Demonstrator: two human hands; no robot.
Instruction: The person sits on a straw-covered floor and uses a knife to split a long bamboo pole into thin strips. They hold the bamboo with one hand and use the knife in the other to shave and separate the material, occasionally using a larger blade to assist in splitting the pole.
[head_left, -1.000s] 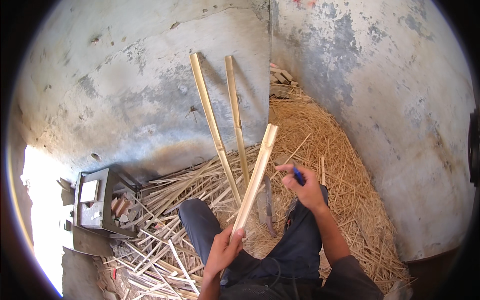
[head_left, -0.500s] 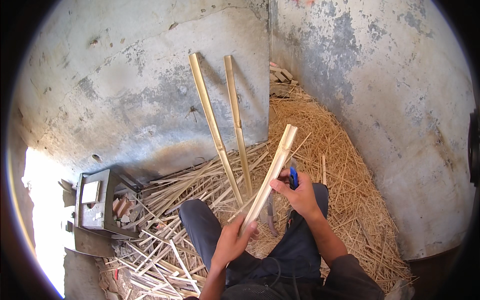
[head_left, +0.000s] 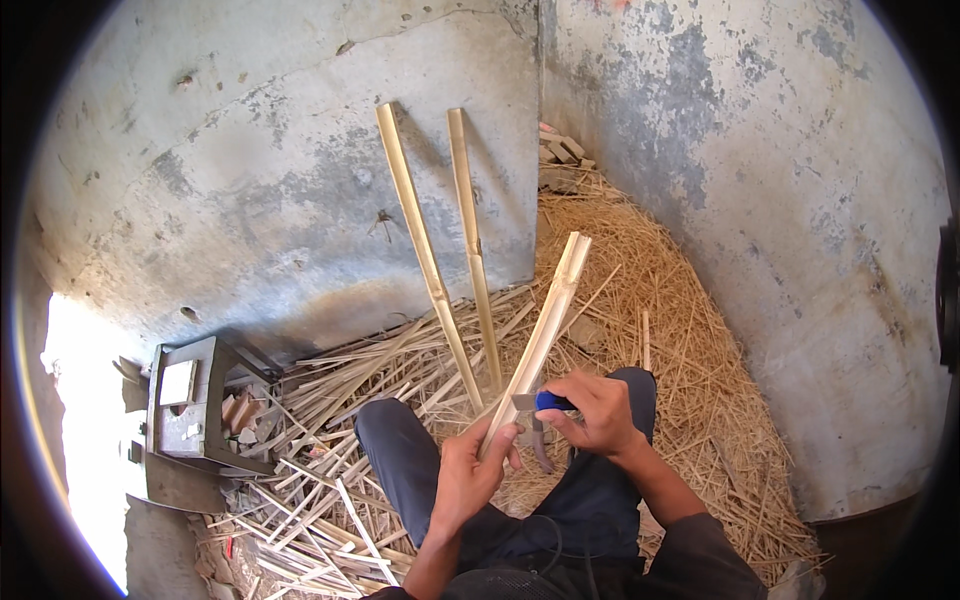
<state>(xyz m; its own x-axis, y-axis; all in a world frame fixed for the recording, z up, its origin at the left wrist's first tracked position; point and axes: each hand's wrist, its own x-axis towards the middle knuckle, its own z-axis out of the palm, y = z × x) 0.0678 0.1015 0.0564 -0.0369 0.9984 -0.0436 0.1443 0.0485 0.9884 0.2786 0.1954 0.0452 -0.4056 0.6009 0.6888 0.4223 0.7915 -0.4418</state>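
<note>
My left hand [head_left: 472, 474] is closed round the lower end of a split bamboo strip [head_left: 549, 330], which slants up and to the right over my lap. Its hollow inner face shows, with a node near the top. In my right hand [head_left: 598, 412] is a knife [head_left: 551, 402] with a blue handle. The short, flat blade points left and meets the strip's right edge, a little above my left hand. Both forearms come in from below, between my bent knees.
Two long split bamboo lengths [head_left: 416, 215] lean on the wall ahead. Pale bamboo strips [head_left: 330, 520] cover the floor at left, and straw-like shavings [head_left: 690, 400] are heaped at right. A worn wooden stool-like box [head_left: 196, 440] lies at the left. Brick pieces [head_left: 562, 150] sit in the far corner.
My right hand has let go of the strip's side and moved down, turning the knife so its blade lies against the strip. The strip has tilted slightly more upright.
</note>
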